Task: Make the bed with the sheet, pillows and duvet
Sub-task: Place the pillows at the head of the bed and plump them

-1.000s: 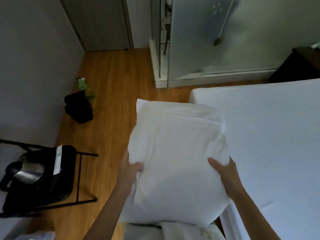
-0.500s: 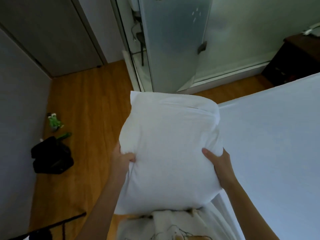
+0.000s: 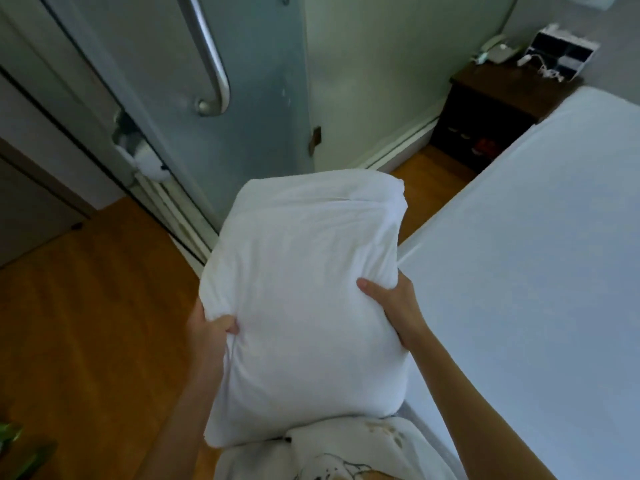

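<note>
Left hand (image 3: 211,332) is clamped on the pillow's (image 3: 304,306) lower-left edge, thumb on top, fingers hidden underneath; fabric is bunched at the grip. Forearm is angled up from bottom-left. The pillow is held in the air in front of the torso, over the floor just beside the bed edge, long axis pointing away. Right hand (image 3: 398,306) is clamped on the right edge, thumb pressed into the top face, fingers hidden behind; forearm runs in from bottom-right, over the bed. Wood floor (image 3: 86,323) is seen left, frosted glass door (image 3: 242,98) with metal handle (image 3: 211,53) behind. Dark nightstand (image 3: 485,109) is seen upper right, with small items on top. The bed (image 3: 536,271) is covered by a flat white sheet on the right.
</note>
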The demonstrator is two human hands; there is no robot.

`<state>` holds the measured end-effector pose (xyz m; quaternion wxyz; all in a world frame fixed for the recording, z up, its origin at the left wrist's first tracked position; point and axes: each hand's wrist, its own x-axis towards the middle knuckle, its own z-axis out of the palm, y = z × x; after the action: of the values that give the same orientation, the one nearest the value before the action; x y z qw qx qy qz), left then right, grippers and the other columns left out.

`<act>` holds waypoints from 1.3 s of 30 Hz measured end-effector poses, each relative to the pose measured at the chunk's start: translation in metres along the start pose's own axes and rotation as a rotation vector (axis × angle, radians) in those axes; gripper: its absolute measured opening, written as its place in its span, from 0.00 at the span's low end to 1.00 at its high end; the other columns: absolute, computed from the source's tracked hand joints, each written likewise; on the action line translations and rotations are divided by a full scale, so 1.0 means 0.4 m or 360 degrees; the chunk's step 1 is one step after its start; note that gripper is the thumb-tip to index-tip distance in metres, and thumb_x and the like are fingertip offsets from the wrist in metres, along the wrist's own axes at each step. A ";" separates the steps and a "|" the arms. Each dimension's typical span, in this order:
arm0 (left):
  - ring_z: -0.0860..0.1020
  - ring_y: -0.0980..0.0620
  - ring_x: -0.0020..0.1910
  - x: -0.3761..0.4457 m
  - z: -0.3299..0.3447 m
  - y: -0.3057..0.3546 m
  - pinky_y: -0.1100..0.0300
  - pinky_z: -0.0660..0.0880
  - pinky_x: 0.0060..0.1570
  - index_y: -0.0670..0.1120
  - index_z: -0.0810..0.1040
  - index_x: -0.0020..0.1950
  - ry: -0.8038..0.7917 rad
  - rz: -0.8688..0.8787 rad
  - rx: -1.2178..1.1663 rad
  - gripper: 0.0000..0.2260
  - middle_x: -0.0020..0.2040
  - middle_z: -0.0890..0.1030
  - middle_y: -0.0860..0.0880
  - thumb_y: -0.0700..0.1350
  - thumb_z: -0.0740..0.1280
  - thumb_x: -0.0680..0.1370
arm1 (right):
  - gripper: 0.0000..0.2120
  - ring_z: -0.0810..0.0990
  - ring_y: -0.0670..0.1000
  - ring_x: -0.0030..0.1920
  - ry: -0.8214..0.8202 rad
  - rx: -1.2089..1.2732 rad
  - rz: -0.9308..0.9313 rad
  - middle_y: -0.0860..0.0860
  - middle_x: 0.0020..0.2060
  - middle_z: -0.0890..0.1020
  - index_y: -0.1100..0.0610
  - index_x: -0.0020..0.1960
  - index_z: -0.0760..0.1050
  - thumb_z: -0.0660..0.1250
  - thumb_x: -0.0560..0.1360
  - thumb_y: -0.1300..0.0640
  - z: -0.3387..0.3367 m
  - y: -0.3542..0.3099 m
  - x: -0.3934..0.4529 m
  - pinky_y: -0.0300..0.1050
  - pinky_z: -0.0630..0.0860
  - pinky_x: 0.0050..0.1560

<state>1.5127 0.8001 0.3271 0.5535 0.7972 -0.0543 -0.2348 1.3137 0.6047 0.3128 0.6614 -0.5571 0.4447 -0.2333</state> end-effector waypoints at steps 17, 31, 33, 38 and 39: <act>0.76 0.46 0.58 0.571 0.113 0.161 0.49 0.73 0.56 0.49 0.68 0.72 -0.0452 0.0123 0.0287 0.25 0.62 0.76 0.47 0.35 0.64 0.76 | 0.27 0.82 0.39 0.46 0.0411 0.0170 0.0080 0.37 0.48 0.83 0.42 0.57 0.76 0.76 0.60 0.40 0.208 -0.114 0.385 0.31 0.77 0.40; 0.76 0.56 0.53 0.791 0.763 0.470 0.72 0.70 0.40 0.49 0.74 0.69 -0.0788 0.0423 0.0337 0.37 0.58 0.79 0.55 0.41 0.62 0.58 | 0.21 0.84 0.42 0.45 0.1028 0.0381 0.0052 0.41 0.47 0.85 0.46 0.52 0.78 0.76 0.61 0.44 -0.126 -0.204 0.672 0.31 0.77 0.38; 0.78 0.57 0.51 0.813 0.843 0.495 0.71 0.72 0.40 0.50 0.74 0.69 -0.0896 0.0377 0.0333 0.36 0.56 0.79 0.57 0.41 0.62 0.59 | 0.20 0.84 0.42 0.45 0.1109 0.0399 0.0056 0.41 0.46 0.85 0.45 0.51 0.78 0.75 0.61 0.45 -0.169 -0.219 0.713 0.31 0.77 0.38; 0.77 0.71 0.46 0.909 1.051 0.566 0.76 0.73 0.39 0.51 0.76 0.64 -0.1183 0.0406 0.0342 0.32 0.52 0.80 0.61 0.38 0.62 0.60 | 0.18 0.84 0.43 0.45 0.1291 0.0442 0.0085 0.41 0.46 0.85 0.44 0.50 0.79 0.75 0.62 0.45 -0.244 -0.234 0.841 0.32 0.77 0.37; 0.78 0.71 0.45 0.936 1.101 0.579 0.75 0.73 0.38 0.49 0.77 0.64 -0.1224 0.0407 0.0365 0.32 0.52 0.81 0.59 0.38 0.61 0.59 | 0.18 0.84 0.42 0.44 0.1330 0.0451 0.0096 0.41 0.46 0.85 0.44 0.50 0.78 0.75 0.61 0.45 -0.257 -0.240 0.878 0.31 0.77 0.37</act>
<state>1.6925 0.2045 0.2974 0.4254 0.6948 -0.3813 -0.4370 1.4184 0.2419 0.2897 0.5011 -0.3055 0.6537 -0.4777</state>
